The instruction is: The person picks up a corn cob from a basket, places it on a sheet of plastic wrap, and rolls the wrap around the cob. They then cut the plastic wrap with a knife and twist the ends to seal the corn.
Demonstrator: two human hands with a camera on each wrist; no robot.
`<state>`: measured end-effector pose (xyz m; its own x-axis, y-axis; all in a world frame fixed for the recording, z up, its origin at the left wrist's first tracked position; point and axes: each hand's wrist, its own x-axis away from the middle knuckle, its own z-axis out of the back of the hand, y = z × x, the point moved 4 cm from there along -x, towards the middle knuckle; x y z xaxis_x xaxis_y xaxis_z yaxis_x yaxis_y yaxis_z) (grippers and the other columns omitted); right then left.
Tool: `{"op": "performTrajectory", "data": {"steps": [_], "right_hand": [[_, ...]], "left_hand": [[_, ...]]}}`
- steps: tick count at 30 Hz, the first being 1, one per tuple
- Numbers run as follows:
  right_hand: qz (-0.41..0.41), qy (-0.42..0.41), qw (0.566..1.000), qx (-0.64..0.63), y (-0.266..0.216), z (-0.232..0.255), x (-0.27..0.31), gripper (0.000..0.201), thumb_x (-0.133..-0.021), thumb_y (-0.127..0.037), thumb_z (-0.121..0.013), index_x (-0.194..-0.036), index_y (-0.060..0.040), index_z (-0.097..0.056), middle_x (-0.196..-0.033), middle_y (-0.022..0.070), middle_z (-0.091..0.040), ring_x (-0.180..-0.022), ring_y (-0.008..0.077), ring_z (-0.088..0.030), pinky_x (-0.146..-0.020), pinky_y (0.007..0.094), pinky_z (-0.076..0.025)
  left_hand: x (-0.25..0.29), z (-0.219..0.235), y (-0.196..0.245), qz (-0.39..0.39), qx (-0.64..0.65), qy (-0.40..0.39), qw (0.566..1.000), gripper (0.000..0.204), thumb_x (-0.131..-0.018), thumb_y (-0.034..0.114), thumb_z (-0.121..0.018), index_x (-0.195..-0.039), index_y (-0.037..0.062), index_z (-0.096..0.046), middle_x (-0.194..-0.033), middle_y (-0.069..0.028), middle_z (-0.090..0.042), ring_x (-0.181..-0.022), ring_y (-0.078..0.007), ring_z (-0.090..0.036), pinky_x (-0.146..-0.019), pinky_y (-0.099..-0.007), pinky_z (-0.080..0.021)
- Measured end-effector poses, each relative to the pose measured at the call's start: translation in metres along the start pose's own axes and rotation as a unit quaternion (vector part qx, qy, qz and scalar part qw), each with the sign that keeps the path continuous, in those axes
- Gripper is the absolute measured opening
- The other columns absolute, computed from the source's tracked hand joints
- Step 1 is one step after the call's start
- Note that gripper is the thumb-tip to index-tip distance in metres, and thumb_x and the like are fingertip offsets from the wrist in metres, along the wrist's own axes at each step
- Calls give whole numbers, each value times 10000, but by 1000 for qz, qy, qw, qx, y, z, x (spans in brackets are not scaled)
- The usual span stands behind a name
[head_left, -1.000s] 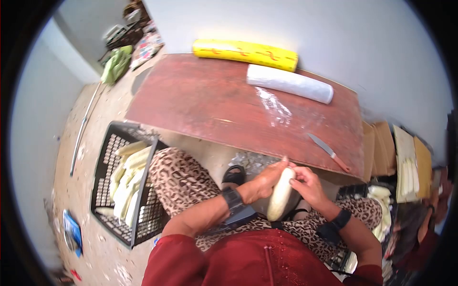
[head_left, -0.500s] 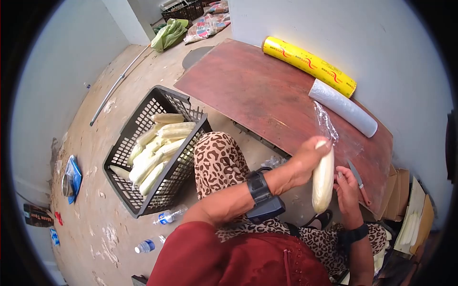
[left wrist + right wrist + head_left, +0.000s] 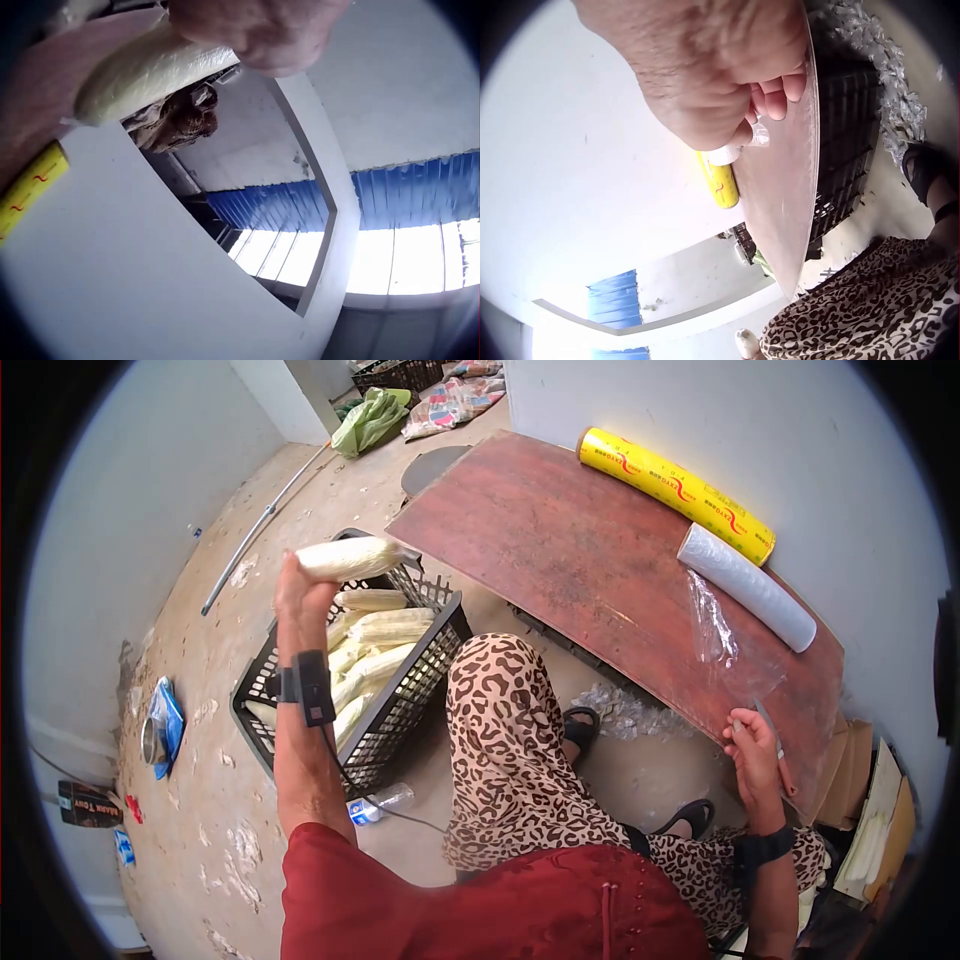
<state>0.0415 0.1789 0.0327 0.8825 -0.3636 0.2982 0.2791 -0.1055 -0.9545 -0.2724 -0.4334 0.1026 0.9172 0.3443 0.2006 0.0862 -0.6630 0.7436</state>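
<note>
In the head view my left hand point(image 3: 303, 592) grips one end of a long, pale vegetable point(image 3: 350, 560) with shiny clear film around it. It is held lengthwise over the far end of a black plastic crate point(image 3: 415, 710), where several similar pale vegetables point(image 3: 385, 630) lie piled. The left wrist view shows the film's gloss on the vegetable point(image 3: 142, 75), with its gripped end hidden by the hand. My right hand point(image 3: 755, 755), fingers loosely curled and holding nothing visible, is at the table's near right edge beside a knife point(image 3: 787, 772).
On the reddish-brown table point(image 3: 560, 550) lie a yellow roll point(image 3: 680, 495) and a roll of clear film point(image 3: 745, 585), its loose end point(image 3: 715, 625) spread toward me. A plastic bottle point(image 3: 385, 805) lies beside the crate. Cardboard point(image 3: 850, 765) stands at the right.
My left hand has carried the vegetable from above my lap leftward to over the crate. The right hand has come away from it and stays by the table edge. The view has turned left.
</note>
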Motion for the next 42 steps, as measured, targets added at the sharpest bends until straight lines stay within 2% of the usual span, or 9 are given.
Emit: {"op": "performTrajectory", "data": {"steps": [2, 4, 8, 14, 21, 29, 34, 37, 42], "right_hand": [[-10, 17, 1000, 21, 2, 0, 1, 210, -952, -127, -606, -1136, -26, -586, -998, 14, -603, -840, 74, -586, -665, 199, -459], [-20, 28, 999, 39, 5, 0, -3, 196, -951, -124, -606, -1119, -22, -593, -963, 11, -610, -824, 72, -589, -646, 196, -461], [-34, 41, 997, 64, 9, 4, -5, 160, -954, -117, -598, -1086, -28, -606, -932, 11, -617, -798, 68, -588, -612, 189, -460], [-49, 53, 993, 89, 7, 5, -5, 127, -956, -115, -594, -1054, -36, -612, -888, 5, -624, -771, 62, -584, -602, 184, -455], [-40, 69, 992, 98, 9, 7, -1, 115, -956, -110, -590, -1043, -37, -612, -885, 7, -624, -765, 64, -581, -609, 184, -453], [-33, 65, 991, 112, 12, 8, -3, 114, -950, -107, -594, -1024, -26, -625, -888, 16, -629, -746, 71, -583, -604, 199, -460], [-66, 49, 983, 166, 0, 6, 0, 133, -950, -130, -601, -1017, -17, -620, -883, 15, -619, -771, 75, -591, -615, 211, -474], [-61, 2, 983, 173, -1, 17, 1, 133, -941, -136, -607, -1008, -24, -630, -859, 7, -625, -751, 69, -588, -612, 211, -470], [-20, -53, 971, 230, -32, 32, 12, 138, -935, -138, -608, -996, -17, -631, -813, -1, -630, -710, 65, -582, -621, 209, -464]], "left_hand": [[14, 47, 20, -89, -266, -21, 960, 392, -1026, 275, -388, -1204, -54, -506, -1201, -234, -577, -1117, -349, -559, -989, -491, -424], [56, 68, 41, -236, -669, 6, 705, 301, -947, 165, -496, -1029, -101, -613, -966, -209, -681, -893, -281, -654, -824, -364, -510], [-104, 332, 47, -138, -452, 93, 876, 327, -738, 98, -645, -993, -100, -591, -914, -195, -662, -777, -259, -598, -729, -351, -482], [-53, 285, 33, 39, -799, 265, 538, 431, -616, 156, -839, -931, -79, -662, -886, -148, -711, -808, -213, -667, -723, -357, -534], [-102, 357, 7, 39, -274, 619, 735, 525, -840, 400, -702, -1036, -85, -669, -1055, -201, -697, -920, -319, -688, -783, -406, -546], [-51, 289, 29, -41, -659, 430, 615, 624, -868, 505, -610, -1124, -61, -665, -1198, -223, -659, -1129, -377, -619, -979, -451, -452], [-132, 406, 38, -121, -688, 135, 702, 612, -972, 458, -475, -955, -126, -657, -937, -253, -695, -850, -335, -652, -761, -464, -482], [-100, 365, 39, -334, -834, -15, 439, 504, -937, 425, -498, -976, -39, -692, -961, -248, -701, -869, -354, -666, -798, -466, -475], [-27, 211, 40, 24, -714, 324, 620, 584, -795, 490, -577, -1156, 45, -688, -1393, -271, -467, -1226, -442, -405, -1005, -517, -366]]}}
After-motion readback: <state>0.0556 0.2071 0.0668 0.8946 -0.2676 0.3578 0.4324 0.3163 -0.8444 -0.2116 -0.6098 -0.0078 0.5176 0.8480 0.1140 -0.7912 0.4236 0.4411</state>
